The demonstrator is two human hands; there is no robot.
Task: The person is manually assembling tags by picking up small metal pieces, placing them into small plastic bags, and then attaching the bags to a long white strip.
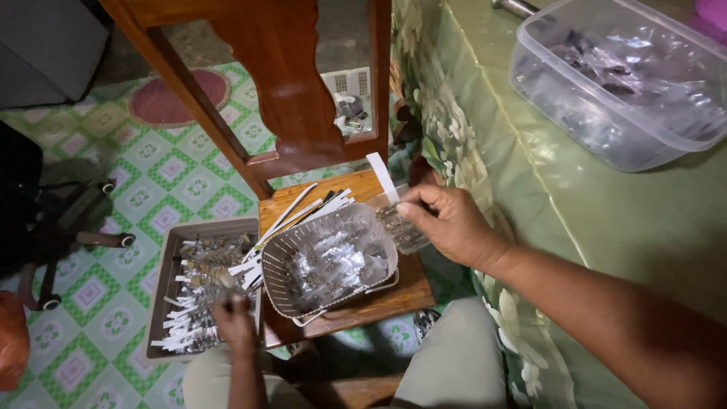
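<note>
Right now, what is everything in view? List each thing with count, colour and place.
wooden chair: one, reddish brown, centre
mesh basket: one, pale grey, on the chair seat, holding clear packets
small clear packet: one, clear with dark contents, in the right hand
white strips: several, on the seat behind the basket
shallow tray: one, brown-grey, on the floor, full of packets
plastic tub: one, clear, on the green tablecloth
left hand: over the tray
right hand: beside the basket

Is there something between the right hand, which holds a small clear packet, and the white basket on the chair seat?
Nothing visible. The right hand holds the small clear packet right at the rim of the white basket, with no object between them. The left hand is apart, over the grey tray.
</note>
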